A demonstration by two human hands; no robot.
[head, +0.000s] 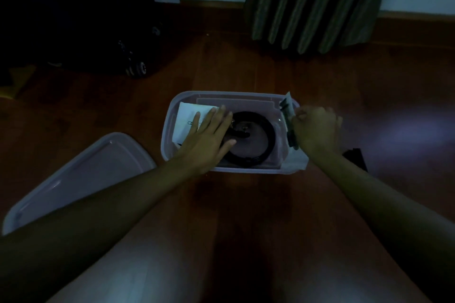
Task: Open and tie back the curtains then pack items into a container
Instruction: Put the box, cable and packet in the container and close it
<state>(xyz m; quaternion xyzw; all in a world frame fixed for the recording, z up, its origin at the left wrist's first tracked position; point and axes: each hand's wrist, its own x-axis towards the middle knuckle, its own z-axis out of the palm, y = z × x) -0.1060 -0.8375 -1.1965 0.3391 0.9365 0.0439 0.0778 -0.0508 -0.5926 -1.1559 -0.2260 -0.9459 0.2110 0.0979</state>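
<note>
Knees (152,265) framed the bottom of the view, the person seated on the floor (246,69). Far left, the lid (81,174) lay loose on the floor, apart from the container (221,93), which sat straight ahead with its mouth open upward.

The left hand (209,135) lay flat inside it, fingers straight and spread. The fingertips rested on a white paper (188,115) at the left end, and the palm covered the edge of a black cable coil (261,152). It gripped nothing.

At the right rim, the right hand (317,128) was curled round a pale packet (288,106) with something dark in it. A small black thing (357,157) lay on the floor beyond that wrist. Behind, the curtain (320,2) hung gathered.

Risks, as I judge them: the packet's near end sagged over the container's right corner, so it could slip outside if released there. If the flat hand lifted early, the coil might spring up and crowd the space. The dim light also made the packet's exact seating hard to read.

The container's long axis ran left to right across the view. The packet's ran away from the person along the right short wall, its far end pointing toward the curtain.
</note>
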